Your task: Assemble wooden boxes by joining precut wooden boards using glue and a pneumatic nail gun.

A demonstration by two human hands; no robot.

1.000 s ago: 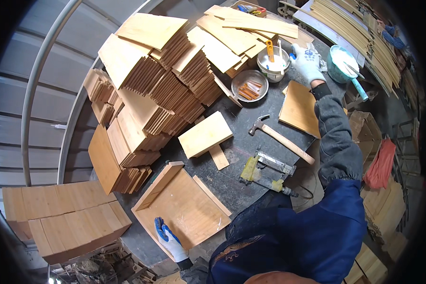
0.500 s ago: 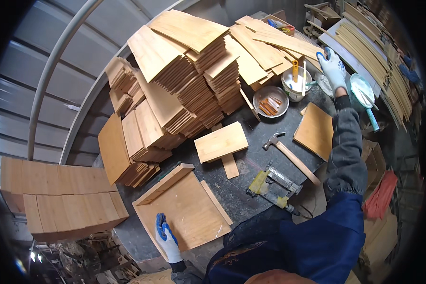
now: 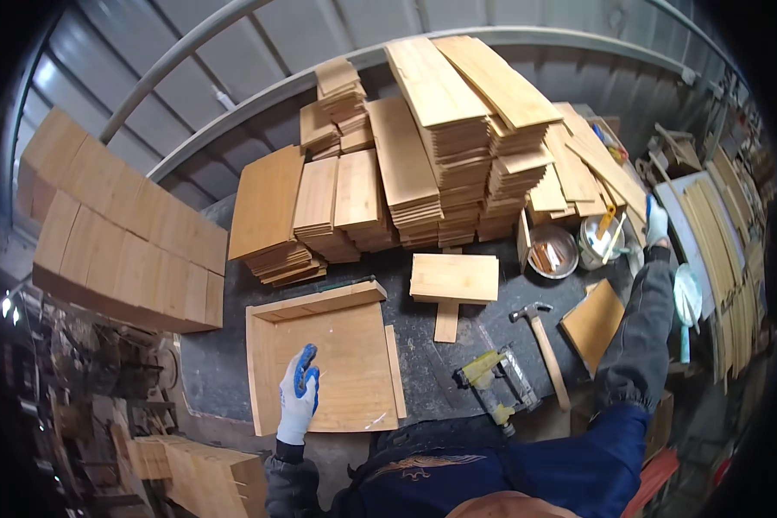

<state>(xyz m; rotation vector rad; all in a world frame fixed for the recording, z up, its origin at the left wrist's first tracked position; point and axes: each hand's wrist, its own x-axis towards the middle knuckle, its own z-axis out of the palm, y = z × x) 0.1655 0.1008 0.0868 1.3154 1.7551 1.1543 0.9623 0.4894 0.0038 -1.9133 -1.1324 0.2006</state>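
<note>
My left hand [image 3: 299, 397], in a white glove with blue coating, is over the near left part of a shallow wooden tray [image 3: 345, 363]. Its fingers are stretched upward, with nothing in them. The tray has rims on the far and left sides; a loose strip [image 3: 394, 371] lies along its right edge. Far to the right, my gloved right hand [image 3: 657, 226] is by the end of long thin boards [image 3: 609, 168]. Its fingers are partly hidden, so their grip does not show. A bucket [image 3: 597, 246] with an orange-handled tool stands just left of it.
Tall stacks of boards [image 3: 449, 95] fill the table's back. A hammer [image 3: 548, 358], a nail gun [image 3: 496, 380], a brown panel [image 3: 593, 324] and a metal bowl [image 3: 553, 250] lie to the right. Two boards [image 3: 454, 278] are crossed mid-table. Wooden boxes [image 3: 129, 250] stand at left.
The view has swung to the right and levelled, showing more on the left. My left hand stays over the tray; my right hand stays by the far boards, its fingers less visible now.
</note>
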